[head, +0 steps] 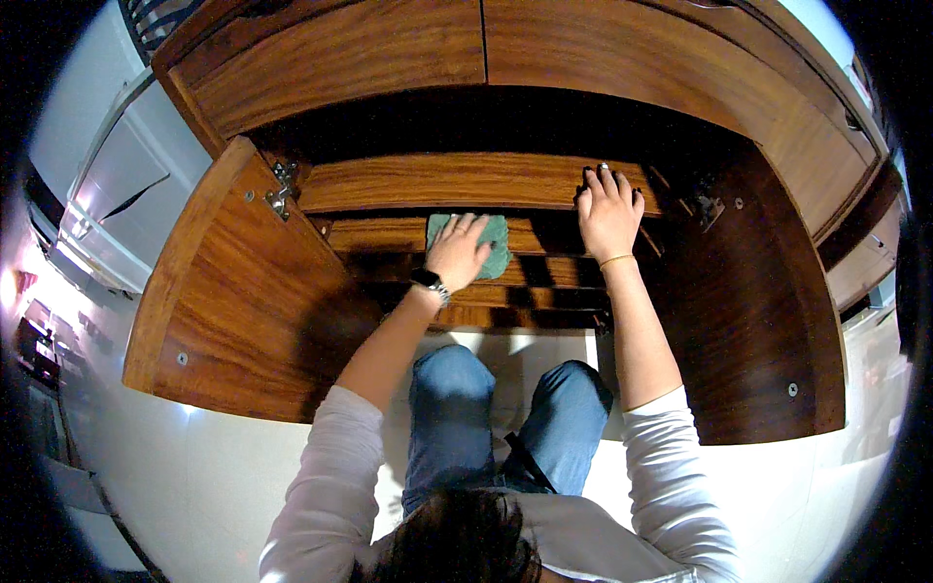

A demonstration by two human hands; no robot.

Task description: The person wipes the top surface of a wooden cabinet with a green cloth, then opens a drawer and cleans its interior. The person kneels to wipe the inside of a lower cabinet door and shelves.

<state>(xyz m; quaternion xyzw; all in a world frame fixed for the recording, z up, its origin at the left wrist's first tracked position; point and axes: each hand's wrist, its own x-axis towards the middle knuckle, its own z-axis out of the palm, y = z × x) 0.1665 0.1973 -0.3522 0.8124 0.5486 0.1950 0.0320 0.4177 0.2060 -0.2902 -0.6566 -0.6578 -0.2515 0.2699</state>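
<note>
Before me is a wooden cabinet (408, 175) with slatted, tiered shelves. My left hand (458, 255) presses flat on a green cloth (498, 259), which lies across the slats below the top board. A watch is on that wrist. Further right, my right hand (611, 215) rests on the right part of the top board with its fingers apart and holds nothing. The cabinet's dark interior lies beyond both hands.
Open cabinet doors stand at the left (240, 306) and right (758, 328), with metal hinges (280, 191) near the left one. Drawer fronts (350, 51) span above the opening. My knees (452, 393) are below the slats, over a pale floor (240, 481).
</note>
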